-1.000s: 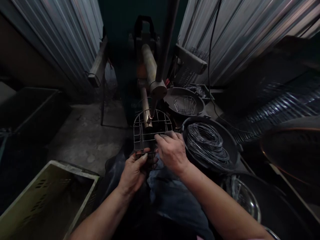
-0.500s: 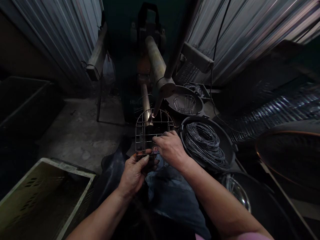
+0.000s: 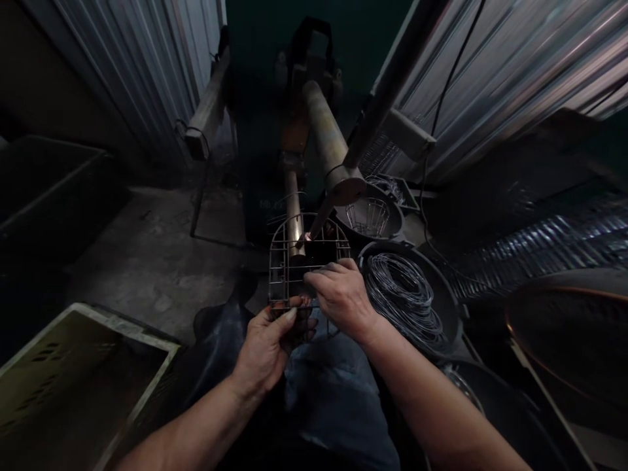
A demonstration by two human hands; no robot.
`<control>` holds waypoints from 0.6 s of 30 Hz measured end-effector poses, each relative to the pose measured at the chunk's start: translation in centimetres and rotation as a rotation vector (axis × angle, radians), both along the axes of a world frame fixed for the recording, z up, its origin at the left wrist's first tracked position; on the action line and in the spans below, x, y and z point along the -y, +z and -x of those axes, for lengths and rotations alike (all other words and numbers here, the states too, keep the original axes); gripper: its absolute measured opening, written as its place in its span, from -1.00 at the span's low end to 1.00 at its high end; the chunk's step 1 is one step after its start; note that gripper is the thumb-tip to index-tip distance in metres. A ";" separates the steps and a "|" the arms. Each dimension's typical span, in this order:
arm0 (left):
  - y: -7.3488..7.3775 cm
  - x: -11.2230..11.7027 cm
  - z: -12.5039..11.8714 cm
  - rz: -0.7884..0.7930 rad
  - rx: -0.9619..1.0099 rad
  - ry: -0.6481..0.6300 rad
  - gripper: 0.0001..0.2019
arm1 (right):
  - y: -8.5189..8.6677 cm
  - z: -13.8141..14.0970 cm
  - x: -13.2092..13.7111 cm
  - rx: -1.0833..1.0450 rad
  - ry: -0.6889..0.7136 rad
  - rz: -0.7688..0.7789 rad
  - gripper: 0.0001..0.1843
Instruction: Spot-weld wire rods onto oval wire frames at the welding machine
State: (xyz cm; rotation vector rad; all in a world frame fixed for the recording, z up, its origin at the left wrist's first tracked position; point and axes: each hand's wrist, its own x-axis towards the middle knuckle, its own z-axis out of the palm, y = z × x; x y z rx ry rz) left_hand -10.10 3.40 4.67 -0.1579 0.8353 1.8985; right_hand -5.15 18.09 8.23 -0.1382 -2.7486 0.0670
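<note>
A wire basket with a rounded far end is held up around the lower metal bar of a machine. My left hand grips its near edge, thumb on top and fingers underneath. Over the basket's right side, my right hand is closed with its fingers bent inward; what lies between the fingertips is hidden. A slanted rod from the upper cylinder reaches down to the lower bar, and a small bright orange spot shows where they meet.
At the right, a black pan holds a coil of wire rings. Behind it another pan carries a small wire basket. A yellowish plastic crate stands at the lower left. Stacked wire goods lie far right, with a dark cable nearby.
The view has shifted slightly, moving the machine right and down in the picture. Both hands stay at the basket, and its position against the bar has changed a little.
</note>
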 end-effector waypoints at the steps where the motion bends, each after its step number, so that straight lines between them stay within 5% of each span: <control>1: 0.1 0.1 -0.1 0.007 0.009 0.009 -0.80 | 0.1 0.0 0.0 -0.006 0.009 -0.001 -0.80; 18: 1.5 -0.5 0.0 0.006 0.099 0.067 -0.77 | 0.8 1.1 -0.7 0.092 0.020 -0.022 -0.79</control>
